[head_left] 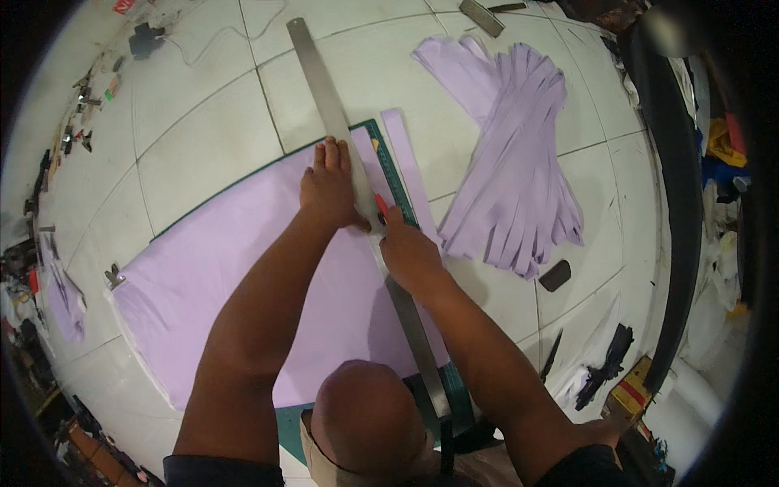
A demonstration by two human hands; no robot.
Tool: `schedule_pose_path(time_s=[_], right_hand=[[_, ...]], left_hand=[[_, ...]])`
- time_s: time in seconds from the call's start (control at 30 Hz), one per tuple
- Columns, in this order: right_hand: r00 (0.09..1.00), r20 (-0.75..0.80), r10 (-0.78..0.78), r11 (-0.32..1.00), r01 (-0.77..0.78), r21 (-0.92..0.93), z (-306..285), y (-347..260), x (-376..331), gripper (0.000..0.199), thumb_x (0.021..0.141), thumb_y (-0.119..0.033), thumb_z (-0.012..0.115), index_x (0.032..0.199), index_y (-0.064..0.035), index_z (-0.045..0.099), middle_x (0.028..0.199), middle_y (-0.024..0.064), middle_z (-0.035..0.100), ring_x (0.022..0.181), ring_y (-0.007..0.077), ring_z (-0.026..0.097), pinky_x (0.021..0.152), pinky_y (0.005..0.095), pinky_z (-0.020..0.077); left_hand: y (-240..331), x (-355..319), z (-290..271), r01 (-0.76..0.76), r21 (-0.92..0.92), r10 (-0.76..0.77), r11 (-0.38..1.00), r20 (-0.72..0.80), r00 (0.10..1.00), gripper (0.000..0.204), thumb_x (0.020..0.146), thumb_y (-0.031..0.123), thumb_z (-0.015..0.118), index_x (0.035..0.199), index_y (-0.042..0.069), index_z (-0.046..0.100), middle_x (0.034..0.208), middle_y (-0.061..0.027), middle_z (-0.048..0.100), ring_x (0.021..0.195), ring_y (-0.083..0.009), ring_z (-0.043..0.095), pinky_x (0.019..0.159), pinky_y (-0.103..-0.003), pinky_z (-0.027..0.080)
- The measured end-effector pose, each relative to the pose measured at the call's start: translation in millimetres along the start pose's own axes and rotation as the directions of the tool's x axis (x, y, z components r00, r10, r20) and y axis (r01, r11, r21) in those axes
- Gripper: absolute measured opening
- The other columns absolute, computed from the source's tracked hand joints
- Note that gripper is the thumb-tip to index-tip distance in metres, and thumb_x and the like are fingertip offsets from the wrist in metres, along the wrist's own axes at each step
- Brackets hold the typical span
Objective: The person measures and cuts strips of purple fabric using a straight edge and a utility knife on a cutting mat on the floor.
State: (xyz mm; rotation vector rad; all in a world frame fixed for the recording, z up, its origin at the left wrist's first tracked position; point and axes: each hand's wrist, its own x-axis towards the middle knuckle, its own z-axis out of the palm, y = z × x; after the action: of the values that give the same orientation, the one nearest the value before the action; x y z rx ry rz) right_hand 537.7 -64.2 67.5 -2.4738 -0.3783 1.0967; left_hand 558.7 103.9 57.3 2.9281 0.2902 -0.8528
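Observation:
My left hand (329, 191) lies flat, fingers stretched, pressing a long metal ruler (316, 77) down on a lilac fabric sheet (227, 276). Closed around a red-bodied utility knife (380, 203), my right hand (412, 256) rests by the ruler's right edge, just below the left hand. Its blade tip is hard to make out. Under the fabric is a green cutting mat (393, 174), showing along its right side and lower corner. One narrow lilac strip (406, 158) lies just right of the mat. A binder clip (115, 277) grips the fabric's left corner.
A large pile of lilac strips (519, 162) sits on the white tiled floor (203, 162) at right, with a dark flat block (556, 276) below it. My bent knee (369, 414) is at the bottom centre. A metal block (482, 18) lies at the top.

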Motion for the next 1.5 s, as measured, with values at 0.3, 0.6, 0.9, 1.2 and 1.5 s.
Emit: schedule_pose_path(time_s=[0.3,0.6,0.9,1.2,1.5], right_hand=[[0.976,0.147,0.16,0.987,-0.155,-0.047,29.5,55.0,-86.5,0.029,0.096,-0.022,0.051,0.116,-0.0045,0.038,0.092,0.0261,0.067,0.088,0.0466,0.066,0.079,0.0565,0.0502],[0.991,0.065,0.119,0.989,-0.112,-0.092,8.3,55.6,-112.5,0.026,0.097,-0.021,0.05,0.114,-0.0039,0.04,0.093,0.0263,0.066,0.084,0.0481,0.065,0.077,0.0564,0.0503],[0.994,-0.094,0.063,0.566,0.042,0.823,27.8,46.3,-19.8,0.024,0.103,-0.022,0.049,0.118,-0.0052,0.038,0.093,0.0137,0.062,0.075,0.0219,0.065,0.062,0.0361,0.0533],[0.97,-0.177,0.164,0.341,0.113,0.933,14.3,51.3,-1.7,0.017,0.104,-0.027,0.048,0.111,-0.0127,0.04,0.088,0.0066,0.061,0.073,0.015,0.063,0.055,0.0303,0.0512],[0.937,-0.322,-0.136,0.969,0.193,0.154,9.1,13.3,6.3,0.026,0.099,-0.021,0.046,0.114,-0.0012,0.041,0.084,0.0296,0.064,0.079,0.0495,0.063,0.072,0.0568,0.0471]], left_hand=[[-3.5,-0.2,1.1,-0.026,-0.016,0.025,1.0,-0.03,0.999,0.153,0.041,0.056,0.095,0.153,-0.006,0.011,0.159,-0.0276,0.016,0.148,-0.0398,0.023,0.114,-0.044,0.04],[-7.5,-5.1,2.6,-0.027,-0.024,0.026,0.999,-0.039,0.999,0.151,0.042,0.056,0.095,0.154,-0.005,0.014,0.161,-0.0263,0.016,0.149,-0.0375,0.021,0.114,-0.043,0.04],[-7.2,-5.0,3.6,-0.011,0.009,0.012,1.0,-0.059,0.998,0.155,0.041,0.066,0.091,0.156,-0.001,0.012,0.163,-0.0181,0.017,0.151,-0.0317,0.018,0.112,-0.04,0.04],[-11.9,-7.3,7.2,-0.029,0.02,0.03,0.999,-0.088,0.996,0.151,0.043,0.065,0.091,0.154,-0.004,0.016,0.16,-0.02,0.022,0.149,-0.0331,0.024,0.108,-0.042,0.045],[-36.8,18.7,-17.8,-0.138,-0.134,0.126,0.981,-0.098,0.987,0.09,0.065,0.046,0.087,0.131,-0.001,0.047,0.141,-0.0187,0.046,0.136,-0.0366,0.043,0.107,-0.048,0.041]])
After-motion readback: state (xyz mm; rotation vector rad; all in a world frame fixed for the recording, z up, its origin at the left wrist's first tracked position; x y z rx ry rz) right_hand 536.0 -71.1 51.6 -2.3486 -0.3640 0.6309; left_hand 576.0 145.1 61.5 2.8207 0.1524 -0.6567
